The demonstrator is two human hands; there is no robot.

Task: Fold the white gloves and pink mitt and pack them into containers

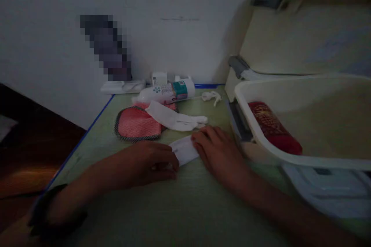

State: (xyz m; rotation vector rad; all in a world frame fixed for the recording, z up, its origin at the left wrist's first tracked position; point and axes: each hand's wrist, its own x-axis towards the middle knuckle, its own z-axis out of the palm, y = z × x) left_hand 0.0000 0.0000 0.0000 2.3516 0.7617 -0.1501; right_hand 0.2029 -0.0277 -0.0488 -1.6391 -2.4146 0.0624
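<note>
A flat white piece of cloth (185, 149) lies on the table between my two hands; both its ends are hidden, so I cannot tell its kind. My left hand (158, 160) has its fingers curled around the left end, thumb below. On the right end rests my right hand (216, 152), palm down, with its fingers laid out over the edge. Just beyond them lies a white glove (176, 117), its fingers pointing right. The glove partly covers a red mesh-edged cloth (139, 123).
At the back, a white bottle with a green label (168, 92) lies on its side, near a small white box (159, 78) and a bundled white cord (211, 96). On the right stands an open cream bin (290, 162) with a red patterned item (272, 127) inside.
</note>
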